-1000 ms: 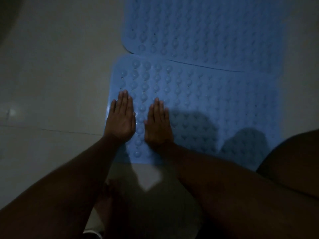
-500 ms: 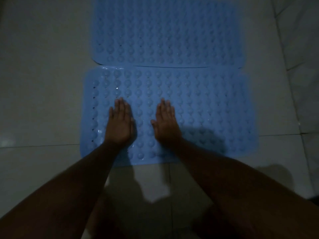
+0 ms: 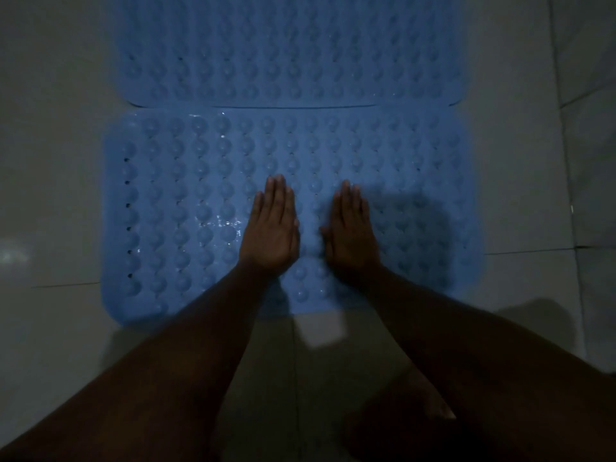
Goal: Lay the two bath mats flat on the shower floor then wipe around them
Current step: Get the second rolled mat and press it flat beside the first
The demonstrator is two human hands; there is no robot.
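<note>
As L hand, R hand press mat, flat-edged

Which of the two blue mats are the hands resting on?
The nearer mat, the one closer to the camera: the left hand and right hand lie flat on it. The farther mat is untouched.

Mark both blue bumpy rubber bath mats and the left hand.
near blue bumpy rubber bath mat [image 3: 186, 208]: head view, bare left half.
far blue bumpy rubber bath mat [image 3: 286, 55]: head view, its middle.
left hand [image 3: 271, 231]: head view, back of the hand.
</note>
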